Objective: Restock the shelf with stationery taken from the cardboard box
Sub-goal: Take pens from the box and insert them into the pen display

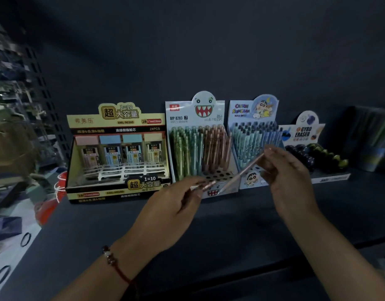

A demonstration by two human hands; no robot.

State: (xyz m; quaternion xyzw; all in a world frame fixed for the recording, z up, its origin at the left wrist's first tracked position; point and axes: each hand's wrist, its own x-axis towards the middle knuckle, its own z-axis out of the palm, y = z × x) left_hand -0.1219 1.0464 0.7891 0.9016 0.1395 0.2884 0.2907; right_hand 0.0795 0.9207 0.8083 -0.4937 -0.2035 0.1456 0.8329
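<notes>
Dim light covers the dark shelf (230, 224) filling the lower frame, with display boxes lined along its back. I see my left hand (172, 207) at lower centre, arm reaching up from the lower left, fingers curled round a rose-gold mechanical pencil (205, 185). My right hand (289, 172), right of centre, pinches a second rose-gold pencil (243, 171) by its upper end, slanting down toward the shark-face pencil box (198, 118) at centre.

Pencil (241, 173) tip behind left fingers (196, 185)
</notes>
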